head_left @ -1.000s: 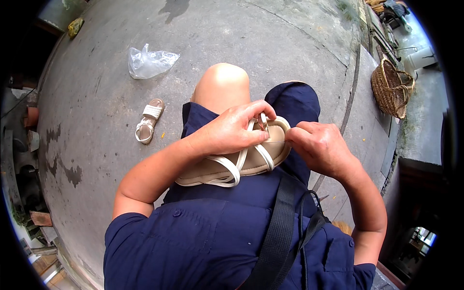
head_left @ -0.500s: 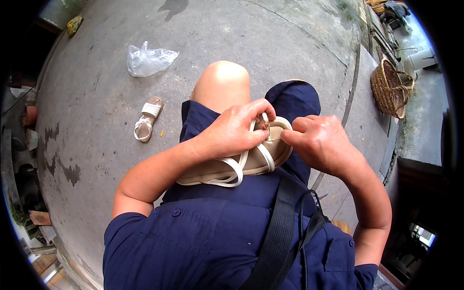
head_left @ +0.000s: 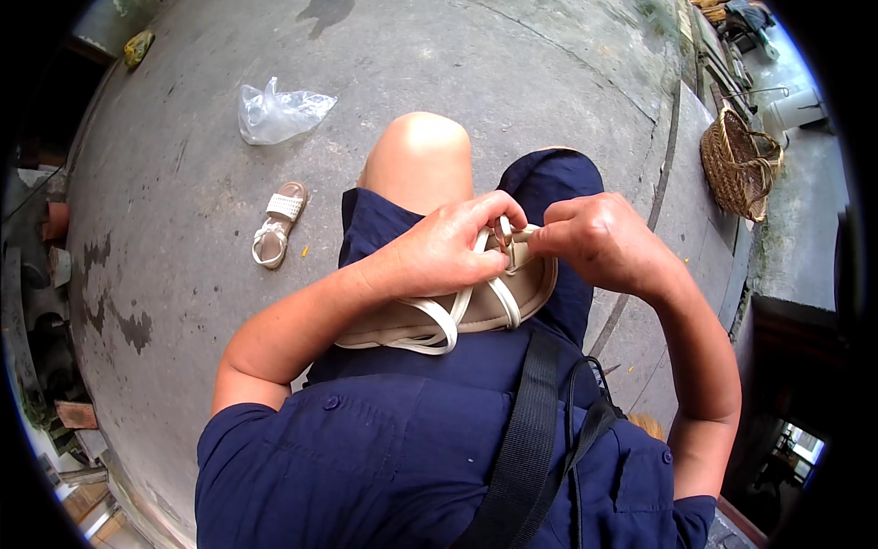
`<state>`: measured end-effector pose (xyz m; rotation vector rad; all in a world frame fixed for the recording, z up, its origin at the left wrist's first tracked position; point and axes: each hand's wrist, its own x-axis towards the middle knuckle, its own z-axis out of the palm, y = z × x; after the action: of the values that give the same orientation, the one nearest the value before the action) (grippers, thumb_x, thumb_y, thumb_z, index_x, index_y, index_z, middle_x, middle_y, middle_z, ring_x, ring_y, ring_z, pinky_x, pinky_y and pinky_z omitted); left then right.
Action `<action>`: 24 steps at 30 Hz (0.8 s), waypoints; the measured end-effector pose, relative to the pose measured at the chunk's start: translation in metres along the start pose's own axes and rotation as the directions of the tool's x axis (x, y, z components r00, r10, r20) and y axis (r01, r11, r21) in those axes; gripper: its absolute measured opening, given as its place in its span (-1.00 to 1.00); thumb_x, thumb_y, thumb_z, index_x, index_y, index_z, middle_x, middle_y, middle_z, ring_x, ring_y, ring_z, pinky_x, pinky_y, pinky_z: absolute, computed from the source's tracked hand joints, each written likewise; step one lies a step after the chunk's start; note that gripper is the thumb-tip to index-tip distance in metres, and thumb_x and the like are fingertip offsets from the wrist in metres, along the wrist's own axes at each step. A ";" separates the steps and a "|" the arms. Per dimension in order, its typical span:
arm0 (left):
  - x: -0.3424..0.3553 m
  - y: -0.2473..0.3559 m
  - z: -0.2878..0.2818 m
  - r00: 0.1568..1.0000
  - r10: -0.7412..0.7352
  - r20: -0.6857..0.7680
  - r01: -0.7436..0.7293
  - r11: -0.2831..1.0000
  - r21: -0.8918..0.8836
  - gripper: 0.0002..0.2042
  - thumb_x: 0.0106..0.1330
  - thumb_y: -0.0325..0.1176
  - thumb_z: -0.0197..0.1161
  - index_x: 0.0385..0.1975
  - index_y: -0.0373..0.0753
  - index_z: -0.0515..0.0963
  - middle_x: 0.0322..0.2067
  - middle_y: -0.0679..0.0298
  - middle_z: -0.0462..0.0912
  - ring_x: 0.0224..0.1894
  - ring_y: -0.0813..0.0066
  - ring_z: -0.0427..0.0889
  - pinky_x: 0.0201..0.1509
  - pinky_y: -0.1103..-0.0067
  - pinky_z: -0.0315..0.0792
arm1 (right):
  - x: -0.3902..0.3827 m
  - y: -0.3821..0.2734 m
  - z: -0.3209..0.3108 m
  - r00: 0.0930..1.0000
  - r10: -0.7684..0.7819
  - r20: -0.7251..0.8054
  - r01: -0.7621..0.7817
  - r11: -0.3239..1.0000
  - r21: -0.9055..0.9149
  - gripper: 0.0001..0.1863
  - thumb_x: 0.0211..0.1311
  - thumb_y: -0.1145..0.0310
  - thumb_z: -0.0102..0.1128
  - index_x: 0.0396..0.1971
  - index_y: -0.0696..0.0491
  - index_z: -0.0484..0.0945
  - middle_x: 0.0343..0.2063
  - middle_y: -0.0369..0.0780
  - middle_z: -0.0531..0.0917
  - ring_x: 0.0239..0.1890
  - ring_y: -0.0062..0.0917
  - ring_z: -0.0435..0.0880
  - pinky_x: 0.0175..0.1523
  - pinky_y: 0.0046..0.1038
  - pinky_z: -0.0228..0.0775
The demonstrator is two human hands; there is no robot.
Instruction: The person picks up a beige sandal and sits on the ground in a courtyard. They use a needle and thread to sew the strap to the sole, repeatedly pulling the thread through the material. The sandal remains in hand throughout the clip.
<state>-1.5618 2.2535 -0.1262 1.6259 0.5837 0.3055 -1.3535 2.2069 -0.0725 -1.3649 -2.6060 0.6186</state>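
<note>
A beige sandal (head_left: 416, 325) with white crossed straps lies across my lap on navy shorts. My left hand (head_left: 462, 242) grips it from above, index finger and thumb closed round an upright strap loop with a small fastening near one end of the sole. My right hand (head_left: 604, 242) is closed in a pinch just right of that loop, at the sandal's rim; what lies between the fingertips is too small to make out. A second, white sandal (head_left: 279, 224) with a perforated band rests on the concrete to the left of my knees.
A crumpled clear plastic bag (head_left: 283, 114) and a small yellow bundle (head_left: 137, 48) are on the concrete ground (head_left: 183, 165). At the right stand a woven basket (head_left: 732, 165) and a white bucket (head_left: 791, 110). Bricks and clutter line the left edge; a dark opening is at lower right.
My right hand has risen and shifted slightly left, nearer the strap loop. A fine thread seen earlier at its fingertips is now hard to see. My left hand has barely moved.
</note>
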 end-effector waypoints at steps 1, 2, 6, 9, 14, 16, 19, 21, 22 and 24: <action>0.000 0.002 -0.001 1.000 -0.020 0.006 0.020 1.000 -0.005 -0.65 0.05 -0.41 0.14 -0.10 -0.24 0.41 -0.42 0.31 0.50 -0.32 0.59 0.46 -0.19 0.63 0.35 | -0.001 0.002 0.005 0.999 0.022 -0.033 -0.020 0.999 0.046 -0.91 -0.11 0.45 0.13 -0.53 -0.02 0.58 -0.58 -0.27 0.56 -0.48 -0.32 0.61 -0.45 -0.33 0.43; 0.000 0.003 -0.002 0.999 -0.040 0.013 0.040 0.999 -0.010 -0.65 0.05 -0.41 0.14 -0.10 -0.24 0.41 -0.42 0.31 0.50 -0.32 0.59 0.46 -0.19 0.63 0.35 | -0.003 0.002 0.009 0.997 0.045 -0.065 -0.039 0.995 0.093 -0.90 -0.10 0.45 0.13 -0.52 -0.02 0.58 -0.58 -0.27 0.56 -0.48 -0.33 0.61 -0.45 -0.33 0.43; -0.001 0.007 -0.005 0.993 -0.120 0.009 0.120 0.992 -0.038 -0.64 0.05 -0.42 0.15 -0.09 -0.23 0.41 -0.42 0.34 0.49 -0.31 0.61 0.46 -0.20 0.63 0.34 | -0.009 -0.002 0.014 0.984 0.066 -0.164 -0.076 0.995 -0.060 -0.93 -0.08 0.46 0.12 -0.53 0.01 0.54 -0.61 -0.28 0.53 -0.51 -0.34 0.60 -0.50 -0.35 0.41; 0.000 0.006 -0.005 0.993 -0.118 0.024 0.119 0.992 -0.042 -0.64 0.06 -0.42 0.16 -0.08 -0.22 0.40 -0.43 0.35 0.48 -0.31 0.61 0.46 -0.20 0.63 0.34 | -0.015 -0.004 0.011 0.990 0.037 -0.133 -0.052 0.992 -0.117 -0.96 -0.09 0.46 0.12 -0.56 0.02 0.50 -0.64 -0.28 0.51 -0.54 -0.36 0.58 -0.52 -0.35 0.41; 0.002 0.000 0.001 1.000 -0.028 0.003 0.028 1.000 0.011 -0.62 0.04 -0.45 0.22 -0.08 -0.21 0.39 -0.38 0.32 0.49 -0.26 0.57 0.47 -0.15 0.59 0.36 | -0.022 -0.005 0.007 0.992 -0.033 -0.124 0.014 0.988 -0.153 -0.96 -0.11 0.47 0.12 -0.58 0.02 0.47 -0.65 -0.29 0.49 -0.55 -0.38 0.57 -0.55 -0.36 0.39; 0.004 -0.002 0.005 1.000 -0.022 -0.013 0.023 0.998 0.054 -0.59 0.02 -0.47 0.24 -0.07 -0.20 0.38 -0.35 0.29 0.48 -0.23 0.55 0.47 -0.12 0.57 0.37 | -0.023 -0.005 0.006 0.993 -0.021 -0.116 0.003 0.988 -0.152 -0.94 -0.11 0.48 0.12 -0.55 0.03 0.48 -0.65 -0.28 0.49 -0.54 -0.37 0.58 -0.54 -0.35 0.40; 0.005 0.005 0.003 0.995 -0.095 -0.028 0.096 0.993 0.065 -0.56 0.00 -0.48 0.27 -0.05 -0.20 0.37 -0.33 0.25 0.48 -0.20 0.52 0.47 -0.09 0.57 0.36 | -0.025 -0.001 0.006 0.975 0.005 -0.220 -0.021 0.997 -0.074 -0.89 -0.12 0.52 0.13 -0.50 0.03 0.49 -0.62 -0.25 0.53 -0.53 -0.34 0.59 -0.50 -0.35 0.42; 0.004 0.008 0.000 0.992 -0.125 -0.037 0.127 0.990 0.066 -0.53 0.00 -0.49 0.28 -0.03 -0.20 0.36 -0.32 0.24 0.47 -0.19 0.53 0.46 -0.08 0.58 0.36 | -0.029 0.004 0.006 0.951 0.091 -0.296 -0.065 0.993 0.095 -0.87 -0.04 0.58 0.12 -0.44 0.06 0.48 -0.56 -0.20 0.56 -0.55 -0.34 0.58 -0.45 -0.38 0.44; 0.003 0.007 -0.001 0.992 -0.117 -0.041 0.120 0.990 0.073 -0.51 0.00 -0.50 0.28 -0.01 -0.19 0.35 -0.32 0.25 0.47 -0.19 0.53 0.46 -0.08 0.58 0.35 | -0.031 0.001 0.004 0.932 0.267 -0.244 -0.172 0.921 0.350 -0.89 0.09 0.59 0.07 -0.38 0.07 0.44 -0.57 -0.22 0.57 -0.59 -0.50 0.55 -0.47 -0.49 0.40; 0.002 0.004 -0.005 0.992 -0.126 -0.024 0.127 0.991 0.034 -0.48 0.00 -0.50 0.28 0.04 -0.19 0.33 -0.30 0.27 0.47 -0.18 0.54 0.45 -0.08 0.58 0.35 | -0.035 0.000 0.003 0.852 0.523 -0.019 -0.342 0.583 0.737 -0.90 0.20 0.55 0.05 -0.30 0.07 0.41 -0.59 -0.32 0.49 -0.60 -0.70 0.45 -0.51 -0.62 0.31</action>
<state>-1.5620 2.2583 -0.1216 1.6132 0.7091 0.2206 -1.3336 2.1780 -0.0727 -1.6305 -1.5094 1.2763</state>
